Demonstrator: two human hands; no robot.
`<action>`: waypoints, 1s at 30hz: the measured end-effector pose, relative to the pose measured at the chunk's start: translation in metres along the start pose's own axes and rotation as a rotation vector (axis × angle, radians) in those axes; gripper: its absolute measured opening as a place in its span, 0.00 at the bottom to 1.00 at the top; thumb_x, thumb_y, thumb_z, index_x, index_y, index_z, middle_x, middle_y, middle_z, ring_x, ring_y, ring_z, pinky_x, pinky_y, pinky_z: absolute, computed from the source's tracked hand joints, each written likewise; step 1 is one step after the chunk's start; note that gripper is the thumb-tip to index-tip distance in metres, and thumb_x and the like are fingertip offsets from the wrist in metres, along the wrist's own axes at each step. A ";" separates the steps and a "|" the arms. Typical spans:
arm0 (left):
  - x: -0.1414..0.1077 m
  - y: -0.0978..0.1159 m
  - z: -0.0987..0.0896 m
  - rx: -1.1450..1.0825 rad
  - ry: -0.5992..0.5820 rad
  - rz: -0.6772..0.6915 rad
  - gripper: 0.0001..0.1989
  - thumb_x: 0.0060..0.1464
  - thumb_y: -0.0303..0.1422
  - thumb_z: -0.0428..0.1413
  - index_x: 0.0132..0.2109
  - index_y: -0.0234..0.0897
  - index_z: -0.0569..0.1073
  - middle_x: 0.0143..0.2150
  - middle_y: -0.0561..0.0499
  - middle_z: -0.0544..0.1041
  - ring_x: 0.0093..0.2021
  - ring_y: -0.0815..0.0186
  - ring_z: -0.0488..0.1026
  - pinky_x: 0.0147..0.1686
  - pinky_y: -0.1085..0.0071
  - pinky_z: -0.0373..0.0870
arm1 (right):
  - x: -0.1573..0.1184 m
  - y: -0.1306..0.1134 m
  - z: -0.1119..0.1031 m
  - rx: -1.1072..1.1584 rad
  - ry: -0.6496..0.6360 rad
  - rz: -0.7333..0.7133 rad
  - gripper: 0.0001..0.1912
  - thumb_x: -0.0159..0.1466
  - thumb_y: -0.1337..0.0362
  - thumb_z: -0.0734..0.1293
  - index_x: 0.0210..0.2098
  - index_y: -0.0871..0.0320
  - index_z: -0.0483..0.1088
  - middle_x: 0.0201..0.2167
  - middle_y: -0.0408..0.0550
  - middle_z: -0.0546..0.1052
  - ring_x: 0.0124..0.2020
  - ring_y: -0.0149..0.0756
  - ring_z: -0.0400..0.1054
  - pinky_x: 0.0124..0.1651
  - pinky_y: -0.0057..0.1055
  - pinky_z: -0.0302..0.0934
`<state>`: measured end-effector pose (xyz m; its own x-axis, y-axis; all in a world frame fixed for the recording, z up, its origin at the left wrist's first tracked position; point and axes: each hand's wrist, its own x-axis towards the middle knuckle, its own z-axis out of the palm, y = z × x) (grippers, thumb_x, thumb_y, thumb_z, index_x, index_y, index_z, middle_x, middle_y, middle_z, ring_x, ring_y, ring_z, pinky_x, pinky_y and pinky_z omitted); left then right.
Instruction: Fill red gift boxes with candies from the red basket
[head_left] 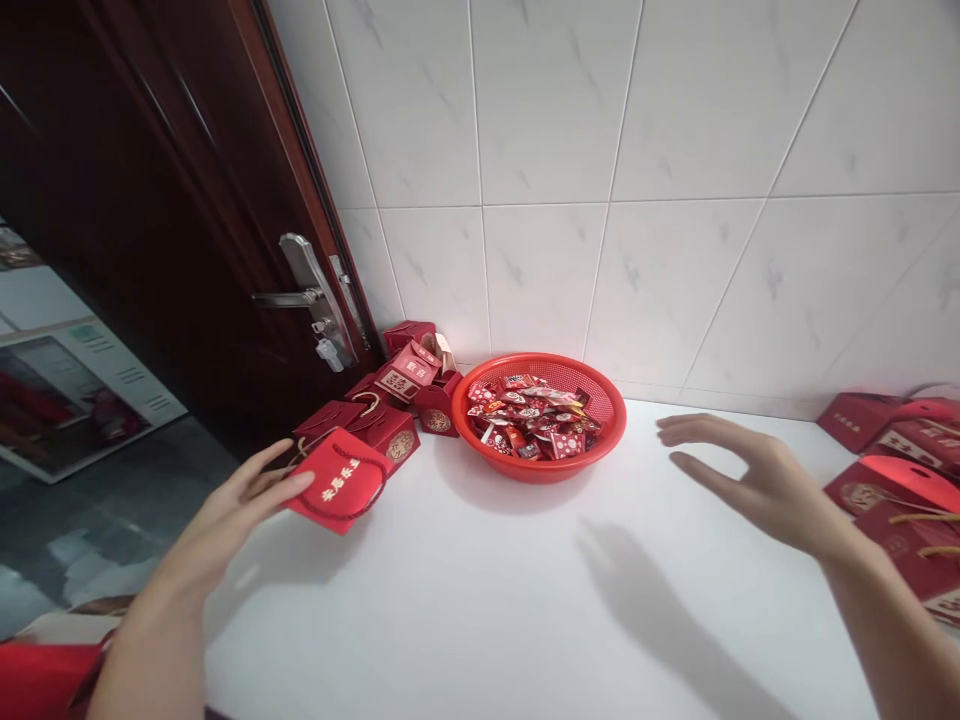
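Between the thumb and fingers of my left hand (pixel 247 500) is a small red gift box (pixel 341 485) with gold characters and a dark cord handle. It is held tilted above the white table (pixel 480 610), in front of a group of other red boxes. My right hand (pixel 742 475) hovers over the table to the right, its fingers apart and nothing in them. Between the two hands, farther back, stands a red plastic basket (pixel 540 467) with perforated sides. Wrapped candies (pixel 536 415) in mostly red wrappers fill it.
Several red gift boxes (pixel 390 435) are piled at the back left against the tiled wall (pixel 547 280). More boxes (pixel 892 490) stand along the right side. A dark door (pixel 187 200) with a metal handle is at the left, and something red (pixel 45 675) shows at bottom left.
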<state>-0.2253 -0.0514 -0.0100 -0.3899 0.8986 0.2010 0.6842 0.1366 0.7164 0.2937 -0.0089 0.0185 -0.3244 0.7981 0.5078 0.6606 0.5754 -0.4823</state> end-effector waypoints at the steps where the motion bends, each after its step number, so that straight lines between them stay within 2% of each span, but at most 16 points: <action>1: -0.004 0.012 0.000 -0.223 -0.086 -0.080 0.43 0.49 0.62 0.56 0.66 0.42 0.65 0.57 0.44 0.79 0.53 0.43 0.77 0.45 0.55 0.79 | 0.004 -0.006 0.011 0.063 -0.054 -0.016 0.15 0.68 0.49 0.64 0.43 0.52 0.76 0.47 0.53 0.80 0.46 0.47 0.77 0.43 0.39 0.74; 2: -0.007 0.024 0.002 -0.368 -0.175 -0.107 0.46 0.44 0.62 0.60 0.65 0.43 0.65 0.62 0.45 0.75 0.57 0.43 0.75 0.47 0.57 0.78 | 0.009 -0.012 0.021 0.128 -0.104 -0.023 0.15 0.69 0.50 0.64 0.45 0.52 0.76 0.47 0.53 0.80 0.47 0.46 0.76 0.47 0.40 0.74; 4: -0.012 0.049 0.013 -0.457 -0.311 -0.105 0.49 0.40 0.62 0.63 0.65 0.43 0.66 0.66 0.43 0.70 0.59 0.42 0.72 0.48 0.60 0.78 | 0.017 -0.024 0.041 0.262 -0.193 -0.012 0.15 0.69 0.52 0.64 0.49 0.53 0.74 0.49 0.54 0.79 0.47 0.46 0.76 0.49 0.41 0.73; 6: -0.015 0.073 0.031 -0.400 -0.419 -0.022 0.48 0.41 0.60 0.64 0.66 0.46 0.66 0.69 0.45 0.67 0.64 0.43 0.68 0.51 0.61 0.77 | 0.024 -0.035 0.059 0.376 -0.253 -0.003 0.17 0.69 0.53 0.64 0.51 0.54 0.72 0.51 0.54 0.78 0.48 0.45 0.75 0.51 0.41 0.73; 8: -0.017 0.094 0.054 -0.328 -0.580 0.067 0.46 0.45 0.57 0.64 0.68 0.47 0.62 0.68 0.45 0.69 0.67 0.46 0.64 0.57 0.60 0.72 | 0.031 -0.043 0.071 0.460 -0.283 -0.003 0.18 0.69 0.52 0.64 0.53 0.55 0.71 0.54 0.55 0.76 0.51 0.45 0.74 0.52 0.41 0.72; 10: -0.021 0.113 0.077 -0.257 -0.742 0.137 0.45 0.49 0.53 0.62 0.71 0.47 0.59 0.67 0.44 0.70 0.68 0.48 0.64 0.60 0.57 0.70 | 0.037 -0.046 0.079 0.497 -0.286 0.016 0.19 0.70 0.52 0.63 0.55 0.56 0.70 0.57 0.55 0.75 0.54 0.46 0.72 0.53 0.41 0.71; 12: -0.025 0.129 0.098 -0.212 -0.819 0.211 0.45 0.49 0.51 0.63 0.71 0.46 0.58 0.70 0.45 0.64 0.69 0.48 0.61 0.63 0.55 0.66 | 0.040 -0.045 0.081 0.489 -0.291 0.051 0.20 0.71 0.51 0.62 0.55 0.56 0.70 0.57 0.55 0.75 0.55 0.45 0.72 0.54 0.40 0.69; 14: -0.030 0.140 0.116 -0.163 -0.857 0.266 0.48 0.48 0.50 0.64 0.72 0.45 0.57 0.73 0.45 0.59 0.71 0.47 0.58 0.64 0.55 0.65 | 0.041 -0.041 0.080 0.462 -0.323 0.073 0.20 0.71 0.51 0.62 0.54 0.57 0.71 0.54 0.54 0.76 0.52 0.44 0.73 0.52 0.39 0.69; 16: -0.036 0.148 0.130 -0.141 -0.873 0.330 0.49 0.48 0.49 0.65 0.72 0.45 0.55 0.72 0.44 0.60 0.70 0.46 0.60 0.63 0.54 0.65 | 0.040 -0.036 0.078 0.435 -0.382 0.076 0.19 0.70 0.51 0.64 0.53 0.57 0.71 0.51 0.53 0.78 0.47 0.42 0.74 0.49 0.38 0.69; 20: -0.047 0.157 0.151 -0.075 -0.826 0.445 0.50 0.48 0.48 0.66 0.73 0.46 0.53 0.72 0.44 0.62 0.70 0.45 0.59 0.65 0.51 0.63 | 0.035 -0.022 0.075 0.391 -0.477 0.088 0.23 0.64 0.51 0.70 0.54 0.55 0.71 0.48 0.50 0.79 0.44 0.41 0.73 0.47 0.36 0.69; 25: -0.053 0.162 0.166 0.004 -0.808 0.469 0.49 0.47 0.54 0.65 0.71 0.46 0.58 0.72 0.42 0.61 0.70 0.41 0.58 0.66 0.47 0.60 | 0.030 -0.009 0.070 0.364 -0.502 0.170 0.33 0.59 0.49 0.75 0.59 0.54 0.68 0.53 0.52 0.76 0.48 0.44 0.72 0.48 0.38 0.68; 30: -0.053 0.168 0.174 0.053 -0.743 0.566 0.45 0.47 0.57 0.63 0.69 0.47 0.62 0.67 0.43 0.68 0.66 0.42 0.64 0.59 0.51 0.68 | 0.029 -0.004 0.060 0.408 -0.551 0.183 0.29 0.59 0.53 0.74 0.57 0.53 0.70 0.53 0.50 0.76 0.48 0.42 0.73 0.44 0.33 0.70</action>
<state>0.0172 -0.0038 -0.0166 0.4910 0.8709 0.0185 0.6865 -0.4000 0.6073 0.2409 0.0230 -0.0079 -0.5989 0.8007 0.0105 0.4659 0.3591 -0.8087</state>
